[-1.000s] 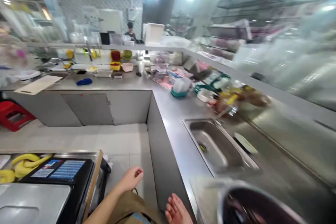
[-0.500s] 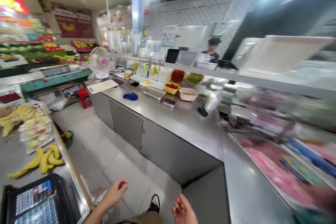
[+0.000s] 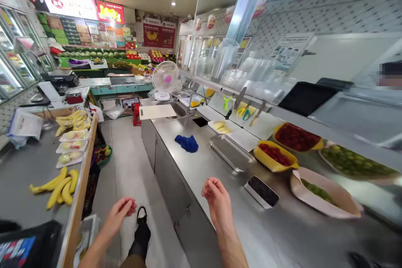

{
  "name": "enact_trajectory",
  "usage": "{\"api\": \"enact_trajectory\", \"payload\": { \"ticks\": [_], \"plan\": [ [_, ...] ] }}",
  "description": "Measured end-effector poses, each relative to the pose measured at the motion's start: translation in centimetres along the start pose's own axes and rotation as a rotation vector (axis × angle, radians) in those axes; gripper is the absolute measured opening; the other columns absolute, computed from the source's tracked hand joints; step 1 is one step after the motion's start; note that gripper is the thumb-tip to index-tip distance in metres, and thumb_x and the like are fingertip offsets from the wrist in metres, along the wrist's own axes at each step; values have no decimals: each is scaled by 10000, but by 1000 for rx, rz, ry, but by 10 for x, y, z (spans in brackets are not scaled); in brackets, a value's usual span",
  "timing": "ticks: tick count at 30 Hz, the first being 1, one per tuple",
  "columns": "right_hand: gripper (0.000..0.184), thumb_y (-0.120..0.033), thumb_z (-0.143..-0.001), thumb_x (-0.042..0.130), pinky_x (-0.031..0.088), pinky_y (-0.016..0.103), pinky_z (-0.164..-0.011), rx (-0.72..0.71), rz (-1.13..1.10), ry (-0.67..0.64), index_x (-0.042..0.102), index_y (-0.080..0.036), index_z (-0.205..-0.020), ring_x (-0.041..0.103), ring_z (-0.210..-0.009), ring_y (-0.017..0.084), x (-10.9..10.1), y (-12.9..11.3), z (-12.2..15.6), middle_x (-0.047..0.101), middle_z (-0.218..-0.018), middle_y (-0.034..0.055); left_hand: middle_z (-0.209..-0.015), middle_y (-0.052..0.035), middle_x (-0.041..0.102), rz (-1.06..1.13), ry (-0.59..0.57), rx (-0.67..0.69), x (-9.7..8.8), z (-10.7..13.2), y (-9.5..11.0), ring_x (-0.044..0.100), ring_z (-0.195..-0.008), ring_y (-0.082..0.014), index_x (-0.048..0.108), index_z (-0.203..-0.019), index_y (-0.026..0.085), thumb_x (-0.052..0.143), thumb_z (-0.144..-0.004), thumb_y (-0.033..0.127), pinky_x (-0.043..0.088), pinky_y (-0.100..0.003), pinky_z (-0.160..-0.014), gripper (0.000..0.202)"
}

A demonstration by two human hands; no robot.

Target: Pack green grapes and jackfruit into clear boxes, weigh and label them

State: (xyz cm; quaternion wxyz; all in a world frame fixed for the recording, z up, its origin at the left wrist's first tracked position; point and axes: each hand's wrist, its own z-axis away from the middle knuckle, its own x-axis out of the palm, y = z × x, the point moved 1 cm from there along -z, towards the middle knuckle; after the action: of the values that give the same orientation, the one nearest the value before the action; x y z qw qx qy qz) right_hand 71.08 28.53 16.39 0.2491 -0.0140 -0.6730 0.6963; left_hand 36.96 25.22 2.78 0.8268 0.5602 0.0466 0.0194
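Observation:
My left hand (image 3: 121, 212) hangs over the floor of the aisle, fingers loosely bent and nothing in it. My right hand (image 3: 215, 197) is raised by the front edge of the steel counter (image 3: 185, 171), holding nothing, its fingers curled loosely. Nearest to it on the counter are a small tray of dark fruit (image 3: 263, 190), a shallow metal tray (image 3: 232, 150) and a crumpled blue cloth (image 3: 187, 143). Beyond these stand a yellow basin of red fruit (image 3: 275, 155) and a pale basin (image 3: 326, 197) with green pieces inside.
Bananas (image 3: 59, 186) and wrapped fruit packs (image 3: 70, 146) lie on the left table. A sink (image 3: 179, 109), a cutting board (image 3: 157, 111) and a fan (image 3: 165, 76) are at the counter's far end. A red stool (image 3: 136, 114) stands beyond. Knives and scissors (image 3: 243, 112) hang under the shelf.
My view has swung left along the aisle and come nearer to the sink end. The basins now appear closer and further right. Both hands are still without anything in them.

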Motion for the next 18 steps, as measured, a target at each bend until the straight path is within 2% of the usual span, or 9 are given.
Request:
{"api": "enact_trajectory", "payload": {
  "ticks": [2,4,6,9,12,14,16,18],
  "plan": [
    [472,-587,-640,952,480,281,-567,-40,105,-40,681,-227,-781,522,-590,139,30,-4,-55,588,-650,-28,-893,-56,796,19,4,-12,5,-52,11,781,-952,-347,720,-869,286,691,-564,909,624,-439,-922,694],
    [510,-625,-634,951,466,284,-574,-110,230,-81,696,-213,-793,522,-591,143,64,-19,-113,594,-637,-22,-906,-58,799,25,-9,3,6,-106,29,779,-979,-363,722,-869,303,668,-564,925,624,-457,-951,695],
    [552,-660,-616,948,462,289,-575,-181,351,-139,707,-205,-814,531,-596,146,102,-44,-172,611,-653,-15,-919,-49,802,15,-56,24,6,-159,52,773,-1017,-371,719,-871,325,658,-582,913,613,-463,-993,658],
    [571,-686,-644,916,488,300,-595,-308,494,-187,707,-213,-886,556,-633,152,157,-91,-261,643,-728,-7,-945,-21,802,-34,-190,53,6,-230,94,766,-1064,-370,722,-881,363,643,-637,878,591,-458,-1049,575],
    [548,-663,-703,875,522,322,-647,-474,675,-183,690,-221,-969,595,-701,172,207,-133,-352,666,-789,4,-952,-16,794,-77,-318,91,5,-288,136,761,-1093,-368,736,-883,387,621,-686,859,584,-454,-1058,524],
    [503,-619,-756,834,544,357,-715,-593,857,-170,682,-217,-1017,618,-742,185,237,-155,-414,687,-833,18,-955,-20,792,-106,-356,105,4,-322,159,759,-1114,-378,750,-879,402,620,-690,852,587,-462,-1059,505],
    [443,-543,-798,796,554,395,-795,-714,1055,-137,679,-206,-1061,636,-778,194,268,-173,-479,708,-902,41,-968,-16,795,-92,-335,94,5,-352,174,762,-1126,-389,758,-875,422,630,-675,847,590,-469,-1065,487],
    [408,-456,-810,774,554,421,-853,-808,1224,-86,679,-193,-1106,647,-818,209,298,-190,-546,716,-984,73,-951,-6,797,-18,-265,51,7,-381,181,769,-1119,-397,751,-848,439,659,-623,850,588,-463,-1075,478]
  ]
}}
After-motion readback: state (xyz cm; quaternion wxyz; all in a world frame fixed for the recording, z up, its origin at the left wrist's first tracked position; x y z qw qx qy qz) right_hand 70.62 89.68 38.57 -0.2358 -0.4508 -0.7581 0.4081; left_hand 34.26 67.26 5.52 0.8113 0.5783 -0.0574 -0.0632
